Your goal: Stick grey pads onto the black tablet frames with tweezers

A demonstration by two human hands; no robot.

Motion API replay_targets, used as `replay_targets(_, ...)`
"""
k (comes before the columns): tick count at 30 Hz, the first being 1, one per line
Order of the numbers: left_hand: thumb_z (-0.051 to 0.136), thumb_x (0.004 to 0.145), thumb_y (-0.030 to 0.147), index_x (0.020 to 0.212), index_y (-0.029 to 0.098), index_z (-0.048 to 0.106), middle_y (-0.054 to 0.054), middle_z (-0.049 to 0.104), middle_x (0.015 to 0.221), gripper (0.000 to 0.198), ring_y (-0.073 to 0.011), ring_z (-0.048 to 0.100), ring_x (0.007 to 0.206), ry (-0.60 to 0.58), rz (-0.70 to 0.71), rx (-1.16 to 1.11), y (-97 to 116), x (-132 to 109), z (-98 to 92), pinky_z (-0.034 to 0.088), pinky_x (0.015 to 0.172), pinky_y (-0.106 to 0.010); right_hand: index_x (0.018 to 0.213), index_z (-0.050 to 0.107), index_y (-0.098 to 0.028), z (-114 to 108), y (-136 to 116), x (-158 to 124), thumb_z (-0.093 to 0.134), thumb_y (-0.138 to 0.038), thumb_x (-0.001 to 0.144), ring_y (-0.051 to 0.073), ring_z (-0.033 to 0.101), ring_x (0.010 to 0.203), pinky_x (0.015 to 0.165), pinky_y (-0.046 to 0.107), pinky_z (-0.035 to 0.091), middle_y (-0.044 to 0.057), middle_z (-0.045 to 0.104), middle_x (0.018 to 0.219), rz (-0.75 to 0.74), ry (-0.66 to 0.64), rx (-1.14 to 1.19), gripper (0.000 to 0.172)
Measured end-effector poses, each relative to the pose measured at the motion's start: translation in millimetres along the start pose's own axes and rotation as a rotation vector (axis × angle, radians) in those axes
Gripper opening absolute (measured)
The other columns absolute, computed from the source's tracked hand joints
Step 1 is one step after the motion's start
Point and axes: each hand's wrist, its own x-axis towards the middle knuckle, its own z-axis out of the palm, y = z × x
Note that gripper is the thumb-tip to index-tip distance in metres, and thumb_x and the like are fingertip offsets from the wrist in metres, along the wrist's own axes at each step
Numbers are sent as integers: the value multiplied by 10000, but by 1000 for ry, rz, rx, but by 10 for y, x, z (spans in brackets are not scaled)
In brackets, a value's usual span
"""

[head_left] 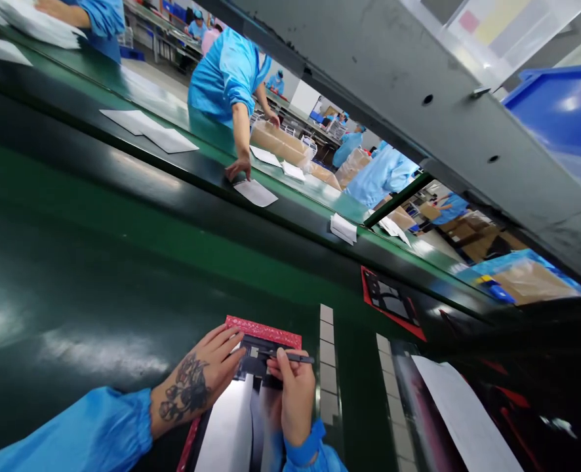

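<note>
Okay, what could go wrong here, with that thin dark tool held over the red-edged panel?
1. The thin dark tool in the right hand lies across the red-edged panel. A slip might scratch the panel or jab the left hand, whose fingertips rest close by.
2. The strip of grey squares lies just beside the right hand, so a sideways move could knock it askew.

Own left grip (204, 375): enters from lower left, forearm in blue sleeve (74, 432), cuff bunched at the wrist. Back of it up, tattooed; fingers (229, 341) stretched, slightly fanned, lying flat, pointing right. Own right grip (294, 393): rises from bottom edge, blue cuff at wrist, fingers curled tight, thumb pinched to forefinger. Both sit close, fingertips nearly meeting.
</note>
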Motion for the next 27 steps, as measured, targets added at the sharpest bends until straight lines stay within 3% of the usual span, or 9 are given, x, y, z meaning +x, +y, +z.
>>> replay_targets(7, 459, 809, 105, 1024, 174, 628, -103, 640, 1153, 282, -238, 551, 1119, -126, 12, 8, 32, -30, -46, 451, 981, -453, 735, 588, -168, -1, 23, -10, 820, -588, 552, 179, 646, 586, 550, 261, 553, 13, 656, 624, -4, 1, 1, 514)
replay_targets(12, 495, 840, 197, 1071, 206, 634, -96, 615, 1203, 270, -253, 535, 1136, -129, 6, 10, 45, -36, -39, 405, 1014, -488, 745, 583, -174, -10, 44, -3, 795, -605, 580, 192, 652, 588, 534, 270, 549, 11, 651, 620, -25, -9, -15, 508)
replay_targets(18, 592, 831, 328, 1219, 281, 577, -75, 508, 1361, 391, -323, 405, 1280, -311, 36, 42, 30, 12, -142, 292, 1053, -597, 752, 586, -176, -33, 63, 6, 784, -585, 608, 202, 656, 600, 527, 277, 552, 10, 651, 633, -35, -16, -50, 477)
replay_targets(23, 574, 854, 345, 1245, 288, 563, -83, 515, 1355, 395, -341, 431, 1255, -331, 90, 54, -25, 33, -164, 303, 1027, -630, 791, 599, -164, -45, 43, 20, 741, -612, 657, 208, 657, 620, 537, 292, 566, 17, 645, 646, -73, -5, -88, 489)
replay_targets(27, 569, 860, 358, 1236, 271, 576, -96, 527, 1341, 386, -352, 435, 1251, -323, 114, 82, -9, 34, -169, 309, 1018, -635, 768, 566, -180, -167, -71, 82, 734, -666, 628, 210, 659, 634, 586, 315, 581, 2, 630, 639, -143, 81, -33, 534)
